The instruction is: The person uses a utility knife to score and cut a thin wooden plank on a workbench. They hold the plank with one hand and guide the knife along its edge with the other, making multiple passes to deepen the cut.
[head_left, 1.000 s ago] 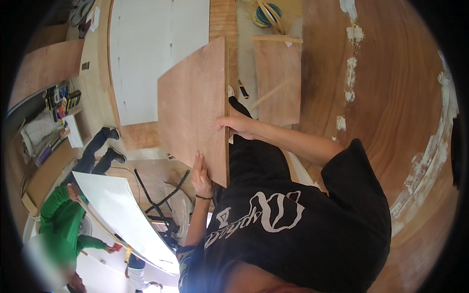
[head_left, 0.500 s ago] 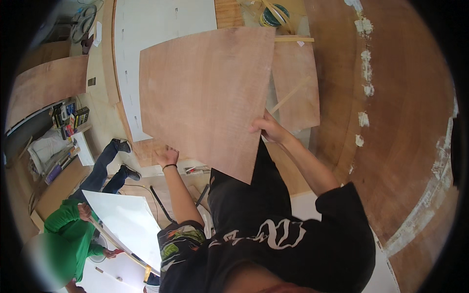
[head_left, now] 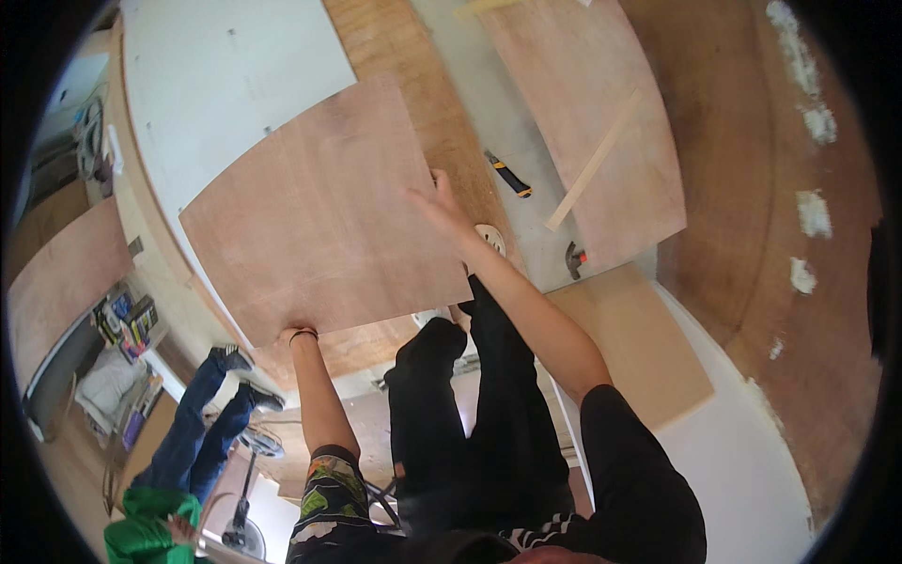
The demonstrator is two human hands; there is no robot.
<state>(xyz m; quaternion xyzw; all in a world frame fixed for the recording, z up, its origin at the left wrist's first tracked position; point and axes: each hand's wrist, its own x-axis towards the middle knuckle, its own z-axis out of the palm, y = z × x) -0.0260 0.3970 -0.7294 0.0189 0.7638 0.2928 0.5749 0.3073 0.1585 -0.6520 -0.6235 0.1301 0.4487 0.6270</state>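
A curved-edged plywood panel (head_left: 310,216) is tilted over a white board (head_left: 225,70) and an orange plywood strip (head_left: 451,141). My left hand (head_left: 299,336) grips its lower edge, fingers hidden beneath it. My right hand (head_left: 432,202) holds the right edge, thumb on the face and fingers round the side. To the right lie a yellow-black utility knife (head_left: 507,174), another curved plywood piece (head_left: 639,188) with a thin wooden strip (head_left: 592,160) across it, and a hammer (head_left: 575,258). My legs are below the panel.
A co-worker in green sleeves (head_left: 155,517) and jeans is at lower left, near a fan (head_left: 246,536). Shelves with boxes (head_left: 122,329) and plywood (head_left: 70,254) line the left side. A tan board (head_left: 625,343) and a brown curved wall (head_left: 761,207) with white patches are on the right.
The panel, earlier upright and edge-on, has turned face up and moved down-left. My left hand has moved to its lower edge, my right hand higher along the side. The view has turned slightly.
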